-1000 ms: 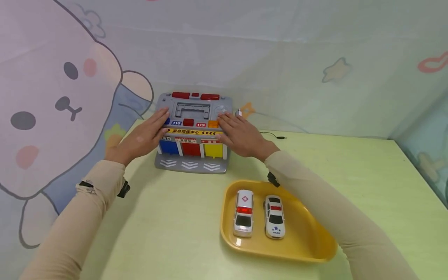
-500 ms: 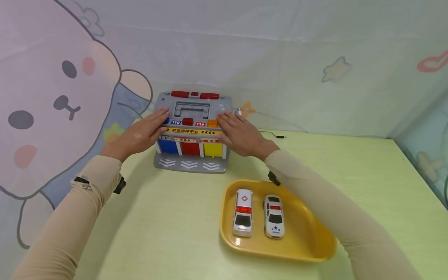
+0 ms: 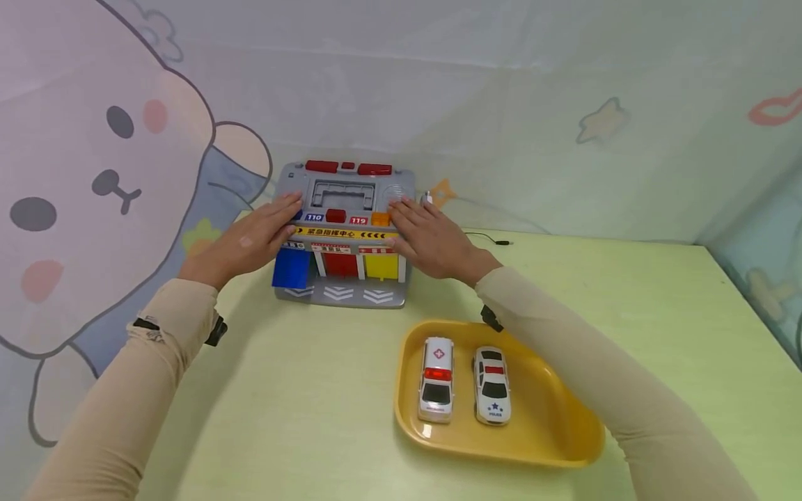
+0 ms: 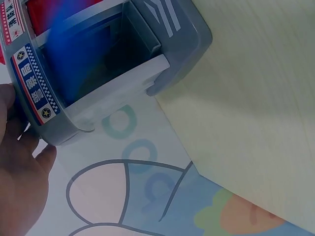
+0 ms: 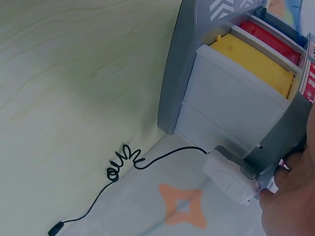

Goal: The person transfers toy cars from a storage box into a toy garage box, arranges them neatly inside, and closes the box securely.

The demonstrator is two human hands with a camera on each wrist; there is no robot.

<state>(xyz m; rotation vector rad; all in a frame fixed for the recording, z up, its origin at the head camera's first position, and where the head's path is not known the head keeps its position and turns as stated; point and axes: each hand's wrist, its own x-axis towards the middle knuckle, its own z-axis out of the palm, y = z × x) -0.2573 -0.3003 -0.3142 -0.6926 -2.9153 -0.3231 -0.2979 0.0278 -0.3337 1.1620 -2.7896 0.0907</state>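
A grey toy emergency station garage [image 3: 340, 296] stands near the back of the table. Its blue door [image 3: 291, 268] is swung up and outward; the left wrist view shows the bay behind it. The red door [image 3: 341, 264] and yellow door [image 3: 382, 267] are down. My left hand [image 3: 253, 236] lies on the station's left top edge with fairly straight fingers, over a mostly covered blue button. On the right top corner my right hand [image 3: 432, 236] rests, fingers extended beside the orange button [image 3: 381, 218]. A red button [image 3: 335, 216] sits between them.
A yellow tray [image 3: 539, 449] in front holds a toy ambulance [image 3: 436, 379] and a toy police car [image 3: 492, 386]. At the station's right side hangs a white handset-like piece [image 5: 229, 177] with a coiled black cord [image 5: 125, 155]. Behind is a printed cloth backdrop [image 3: 501, 104].
The blue door was down half a second ago and is now swung up and out. Both hands have stayed on the station. The ambulance and police car have not moved in the tray.
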